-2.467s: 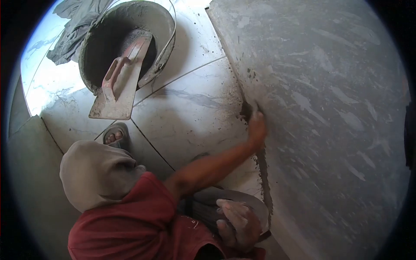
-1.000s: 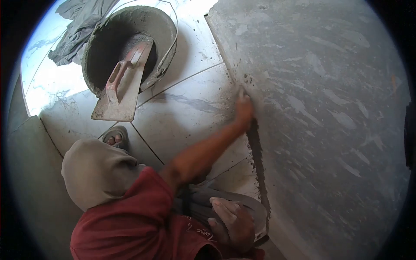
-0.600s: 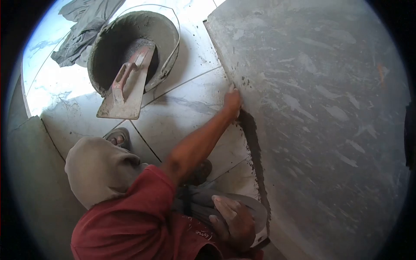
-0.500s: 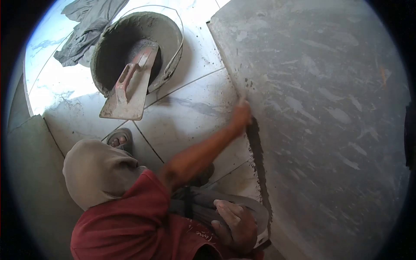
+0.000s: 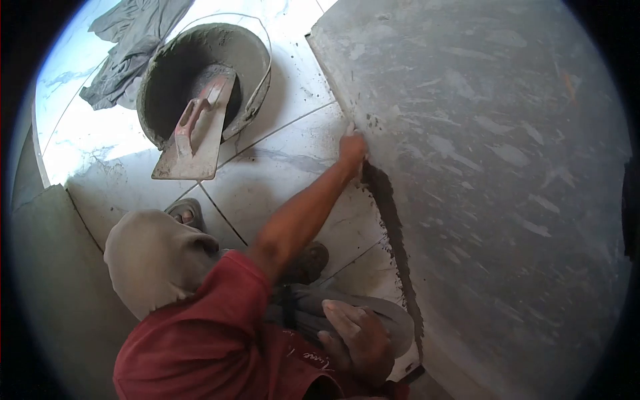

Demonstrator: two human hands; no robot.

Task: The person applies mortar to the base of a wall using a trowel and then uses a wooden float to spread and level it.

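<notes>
My left hand (image 5: 353, 152) reaches far forward to the seam between the tiled floor and the grey slab-like surface. Its fingers are closed, and whatever they hold is hidden. Just below it starts a dark strip of wet mortar (image 5: 395, 240), rough along its left side, running down the seam. My right hand (image 5: 360, 337) rests by my right knee, its dusty fingers stretched out and thumb apart, with nothing seen in it. A rectangular plastering trowel (image 5: 208, 143) with a worn red handle leans on the rim of a mortar-coated bucket (image 5: 250, 50).
The grey smeared surface (image 5: 493, 200) fills the right side. A crumpled grey cloth (image 5: 130, 57) lies behind the bucket on marbled white tiles (image 5: 280, 143). My knees and sandalled feet (image 5: 190, 213) are close below the bucket. A dark-edged object (image 5: 412, 373) lies near my right hand.
My left hand has moved slightly up and left along the seam, baring more of the dark mortar. The view has shifted a little. My right hand stays by the knee.
</notes>
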